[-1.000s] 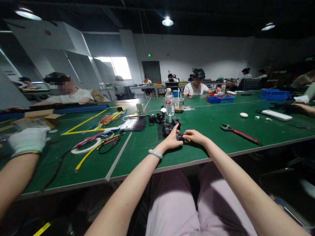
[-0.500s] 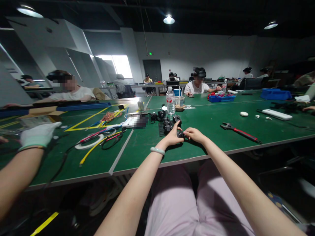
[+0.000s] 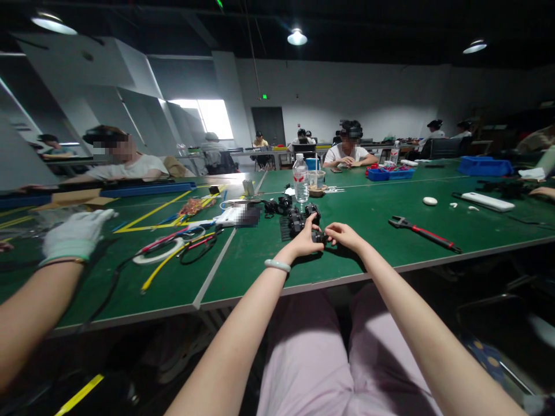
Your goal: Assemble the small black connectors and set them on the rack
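A black jointed device (image 3: 296, 221) with ribbed, finger-like parts lies on the green table (image 3: 260, 260) in front of me. My left hand (image 3: 307, 240), with a pale green bangle at its wrist, grips the device's near end from the left, thumb and fingers around it. Close on the right, my right hand (image 3: 343, 236) has its fingertips pinched together at that same end; whatever sits between them is too small to make out. Just behind the device stands a clear water bottle (image 3: 300, 179).
An adjustable wrench (image 3: 425, 233) with red-black handles lies to the right, near a white power bank (image 3: 488, 201) and a round white case (image 3: 430, 201). Cables and a white tape ring (image 3: 158, 252) spread leftward. A co-worker's gloved hand (image 3: 73, 236) rests at far left.
My hands stay at the device, with only a slight shift of the right fingers. The gloved co-worker's hand moved slightly right. The person across drew an arm back from the blue tray.
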The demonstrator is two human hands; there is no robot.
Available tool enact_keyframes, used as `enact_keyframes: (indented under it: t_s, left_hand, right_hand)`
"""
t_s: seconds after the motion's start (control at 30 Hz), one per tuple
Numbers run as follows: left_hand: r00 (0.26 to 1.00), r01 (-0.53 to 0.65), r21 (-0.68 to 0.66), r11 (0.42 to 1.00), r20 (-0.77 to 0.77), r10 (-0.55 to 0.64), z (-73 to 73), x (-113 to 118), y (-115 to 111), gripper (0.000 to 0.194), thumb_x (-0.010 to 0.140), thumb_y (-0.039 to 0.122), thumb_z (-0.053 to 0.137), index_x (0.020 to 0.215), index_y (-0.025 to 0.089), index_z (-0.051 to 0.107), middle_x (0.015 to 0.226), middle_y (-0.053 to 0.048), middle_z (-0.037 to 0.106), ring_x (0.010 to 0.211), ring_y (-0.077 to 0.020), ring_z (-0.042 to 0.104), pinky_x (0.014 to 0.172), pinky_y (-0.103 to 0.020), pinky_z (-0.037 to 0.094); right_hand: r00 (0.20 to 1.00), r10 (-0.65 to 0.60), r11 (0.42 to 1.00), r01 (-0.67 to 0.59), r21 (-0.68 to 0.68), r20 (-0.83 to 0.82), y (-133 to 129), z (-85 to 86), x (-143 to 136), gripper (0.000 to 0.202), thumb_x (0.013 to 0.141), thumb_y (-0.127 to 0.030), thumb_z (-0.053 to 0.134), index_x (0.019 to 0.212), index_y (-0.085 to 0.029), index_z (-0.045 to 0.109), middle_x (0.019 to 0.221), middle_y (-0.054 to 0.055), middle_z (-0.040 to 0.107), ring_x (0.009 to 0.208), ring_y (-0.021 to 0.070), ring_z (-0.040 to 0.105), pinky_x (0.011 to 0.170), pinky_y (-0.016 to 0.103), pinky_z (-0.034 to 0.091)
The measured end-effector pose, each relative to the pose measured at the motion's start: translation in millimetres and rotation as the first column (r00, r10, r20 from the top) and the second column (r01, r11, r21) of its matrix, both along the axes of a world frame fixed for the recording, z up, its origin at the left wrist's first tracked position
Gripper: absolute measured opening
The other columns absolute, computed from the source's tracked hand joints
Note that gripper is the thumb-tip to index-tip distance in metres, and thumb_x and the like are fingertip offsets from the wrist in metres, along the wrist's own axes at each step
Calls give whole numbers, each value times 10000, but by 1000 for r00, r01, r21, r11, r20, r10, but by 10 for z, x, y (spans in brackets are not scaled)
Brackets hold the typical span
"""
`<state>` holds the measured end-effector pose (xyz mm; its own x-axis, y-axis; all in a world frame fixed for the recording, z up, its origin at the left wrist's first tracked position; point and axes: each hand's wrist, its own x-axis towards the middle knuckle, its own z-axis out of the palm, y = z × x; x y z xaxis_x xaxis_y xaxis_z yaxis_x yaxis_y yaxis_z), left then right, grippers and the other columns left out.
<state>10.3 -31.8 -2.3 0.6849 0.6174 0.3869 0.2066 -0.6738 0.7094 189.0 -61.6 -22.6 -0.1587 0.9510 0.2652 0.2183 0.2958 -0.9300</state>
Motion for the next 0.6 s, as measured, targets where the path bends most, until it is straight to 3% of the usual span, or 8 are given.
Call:
enact_keyframes:
  t_s: [0.1, 0.27, 0.6]
  left_hand:
    - [1000, 4, -4, 1000, -13, -4, 9, -6, -5, 981, 554, 116, 620, 1330, 218, 27, 981, -42, 413, 883, -160, 487, 811, -358, 416]
    - [1000, 7, -5, 1000, -10, -7, 8, -4, 4, 1012, 547, 138, 649, 1330, 207, 11, 990, -48, 411, 918, -178, 481, 843, -380, 398]
    - [1000, 14, 0, 1000, -14, -14, 37, 4, -14, 994, 545, 151, 663, 1324, 181, 47, 986, -52, 412, 959, -193, 471, 874, -400, 373]
  right_hand:
    - [990, 117, 993, -115, 22, -82, -36, 26, 7, 415, 591, -367, 680, 925, -188, 510, 851, 12, 551, 624, 93, 517, 560, 222, 425]
    - [968, 230, 973, -226, 54, -99, -37, 19, 15, 467, 518, -254, 733, 908, -189, 484, 807, -20, 521, 668, 93, 503, 626, 233, 414]
    - [981, 182, 980, -175, 90, -72, 3, -18, -6, 411, 519, -248, 723, 839, -174, 478, 772, -23, 530, 634, 86, 485, 612, 236, 395]
